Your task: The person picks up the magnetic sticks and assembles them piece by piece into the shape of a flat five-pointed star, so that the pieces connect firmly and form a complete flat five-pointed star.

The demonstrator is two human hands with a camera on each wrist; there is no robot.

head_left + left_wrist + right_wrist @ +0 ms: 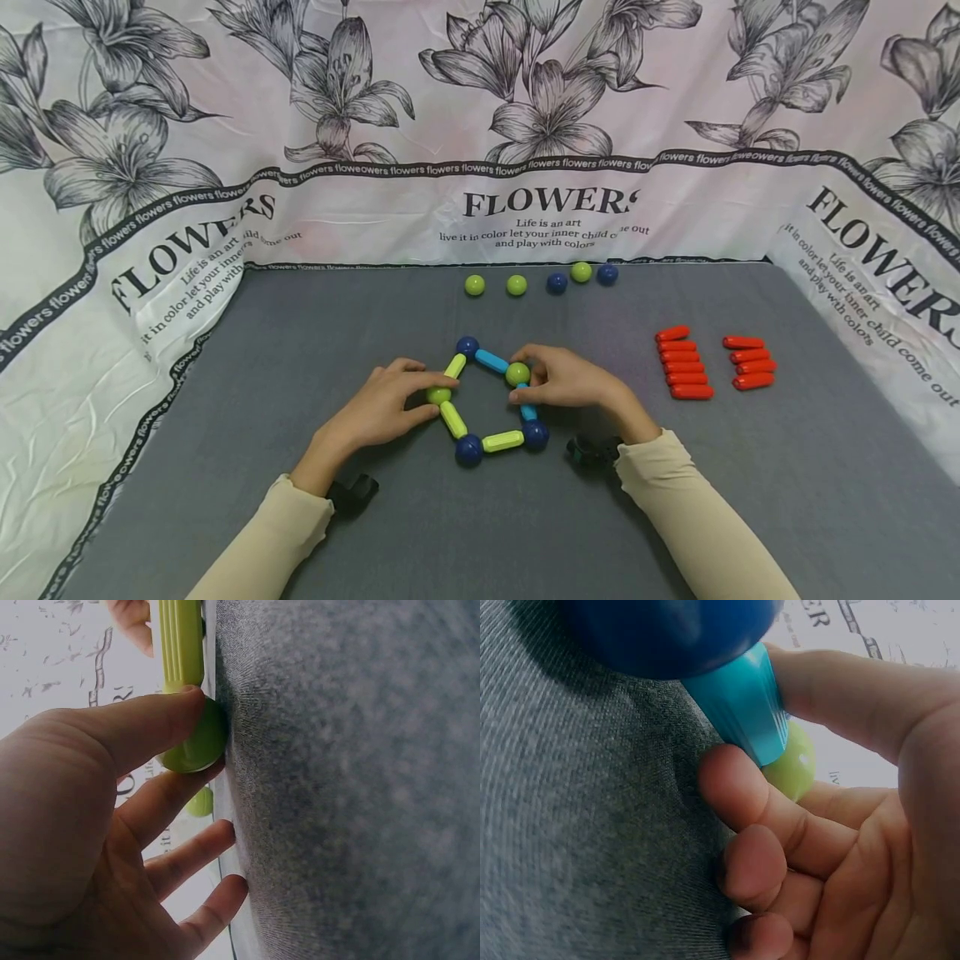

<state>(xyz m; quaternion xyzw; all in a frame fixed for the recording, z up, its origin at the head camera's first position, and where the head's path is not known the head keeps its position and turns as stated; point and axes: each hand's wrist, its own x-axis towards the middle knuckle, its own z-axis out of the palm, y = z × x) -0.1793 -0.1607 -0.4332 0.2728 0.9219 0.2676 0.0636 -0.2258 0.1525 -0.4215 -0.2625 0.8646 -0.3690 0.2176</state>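
A five-cornered ring of balls and rods lies on the grey cloth in the head view. My left hand [386, 402] pinches the green ball [202, 742] at its left corner between thumb and forefinger, the other fingers spread. A yellow-green rod [453, 419] runs from that ball to a dark blue ball [468, 450]. My right hand [566, 377] grips the green ball [517, 374] at the right corner, with its thumb by the light blue rod [742, 709] below. That rod joins another dark blue ball [536, 435]. A second light blue rod [492, 361] leads to the top blue ball [467, 347].
Loose green balls [516, 286] and blue balls [557, 283] lie along the cloth's back edge. To the right sit two stacks of red rods [683, 367]. A white flower-printed sheet [360, 217] hangs behind and at both sides.
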